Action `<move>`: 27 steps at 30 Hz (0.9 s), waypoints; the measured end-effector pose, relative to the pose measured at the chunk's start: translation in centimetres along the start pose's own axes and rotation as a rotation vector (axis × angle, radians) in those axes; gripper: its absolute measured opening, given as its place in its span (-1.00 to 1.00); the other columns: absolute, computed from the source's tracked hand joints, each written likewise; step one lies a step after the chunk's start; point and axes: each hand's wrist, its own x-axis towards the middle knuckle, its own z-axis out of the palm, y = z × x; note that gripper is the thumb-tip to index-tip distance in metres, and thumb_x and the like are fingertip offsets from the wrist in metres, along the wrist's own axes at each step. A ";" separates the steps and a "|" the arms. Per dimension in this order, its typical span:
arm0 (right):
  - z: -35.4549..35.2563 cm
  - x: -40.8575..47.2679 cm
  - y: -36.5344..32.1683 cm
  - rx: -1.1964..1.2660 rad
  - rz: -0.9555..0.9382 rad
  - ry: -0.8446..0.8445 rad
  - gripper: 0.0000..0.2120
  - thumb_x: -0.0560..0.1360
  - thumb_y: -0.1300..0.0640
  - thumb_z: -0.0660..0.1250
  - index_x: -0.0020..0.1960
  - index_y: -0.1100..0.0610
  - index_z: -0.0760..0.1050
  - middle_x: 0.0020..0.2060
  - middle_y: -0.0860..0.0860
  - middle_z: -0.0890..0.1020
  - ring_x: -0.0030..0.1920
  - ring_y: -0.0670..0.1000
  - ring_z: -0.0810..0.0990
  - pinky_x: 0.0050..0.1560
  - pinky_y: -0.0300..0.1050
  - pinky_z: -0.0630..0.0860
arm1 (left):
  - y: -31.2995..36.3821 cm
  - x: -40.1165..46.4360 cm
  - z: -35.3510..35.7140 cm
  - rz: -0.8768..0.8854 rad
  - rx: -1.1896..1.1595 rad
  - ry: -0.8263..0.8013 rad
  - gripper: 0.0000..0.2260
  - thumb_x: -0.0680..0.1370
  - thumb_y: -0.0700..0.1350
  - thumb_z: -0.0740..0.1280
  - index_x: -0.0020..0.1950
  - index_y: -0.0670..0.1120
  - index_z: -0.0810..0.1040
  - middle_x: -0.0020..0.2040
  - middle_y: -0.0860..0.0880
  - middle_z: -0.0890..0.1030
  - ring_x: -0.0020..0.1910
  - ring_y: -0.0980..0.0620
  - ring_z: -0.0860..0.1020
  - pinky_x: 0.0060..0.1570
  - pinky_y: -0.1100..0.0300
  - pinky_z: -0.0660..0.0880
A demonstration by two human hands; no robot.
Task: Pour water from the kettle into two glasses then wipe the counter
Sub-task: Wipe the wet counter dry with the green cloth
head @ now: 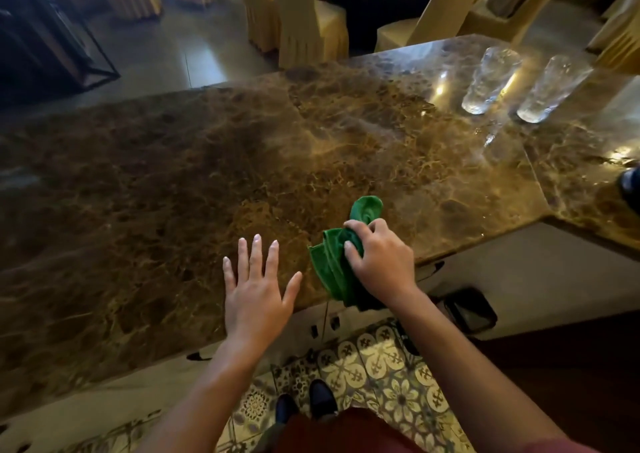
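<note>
A brown marble table [173, 182] fills most of the frame, running from the left edge to the right edge, its polished top catching bright reflections toward the upper right. Beyond it, along the top of the frame, stand chairs in yellow fabric covers [304, 26]. At the bottom of the frame a patterned tile floor [381, 376] shows below the table's near edge, with the person's dark shoes [308, 406] on it.

Near the lower middle of the frame the left hand [256, 293] lies flat on the table by its near edge, fingers straight and spread, holding nothing. Just to its right, the right hand [379, 262] has its fingers curled over a bunched green cloth [332, 272], pressing it onto the table close to the near edge; one end of the cloth sticks out beyond the fingers, the other trails over the edge.

In the upper right of the frame two clear ribbed glasses [491, 82] stand side by side on the table, well apart from the hands. A dark object at the right edge is cut off and cannot be identified.
</note>
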 end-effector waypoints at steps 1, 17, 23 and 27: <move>0.2 -0.5 -0.5 -0.005 -0.005 0.005 -0.61 0.65 -0.13 0.26 0.44 -0.10 0.52 0.10 0.05 0.53 0.02 0.13 0.64 -0.17 -0.03 0.49 | 0.0 0.0 0.1 0.003 0.019 -0.010 -0.28 0.64 0.36 -0.14 0.66 -0.03 0.18 0.69 -0.15 0.09 0.68 -0.14 -0.09 0.61 -0.25 -0.08; -8.6 -7.1 -4.5 0.644 0.138 0.057 -0.79 0.48 -0.01 0.45 0.12 -0.14 0.65 0.05 -0.20 0.70 0.05 -0.17 0.67 0.06 -0.20 0.60 | 2.0 -1.0 -7.2 0.063 -0.818 -0.100 -0.37 0.59 0.40 0.02 0.38 0.02 0.57 0.31 0.06 0.62 0.34 0.15 0.53 0.32 0.01 0.50; -11.1 -8.2 -7.4 1.049 0.189 0.325 -0.76 0.55 0.15 0.47 0.20 -0.01 0.64 0.10 -0.03 0.70 0.12 0.01 0.71 0.09 0.01 0.68 | 5.6 -1.7 -12.2 0.149 -1.364 -0.547 -0.52 0.58 0.22 0.29 0.44 0.06 0.49 0.18 0.04 0.70 0.19 0.11 0.67 0.16 0.15 0.62; -11.2 -9.5 -8.5 1.117 0.199 0.342 -0.64 0.56 0.13 0.46 0.34 -0.03 0.60 0.19 -0.01 0.69 0.21 0.04 0.70 0.22 0.09 0.66 | 5.9 -1.4 -13.3 0.218 -1.387 -0.608 -0.69 0.56 0.11 0.42 0.29 0.13 0.55 0.14 0.03 0.72 0.14 0.04 0.70 0.09 0.08 0.65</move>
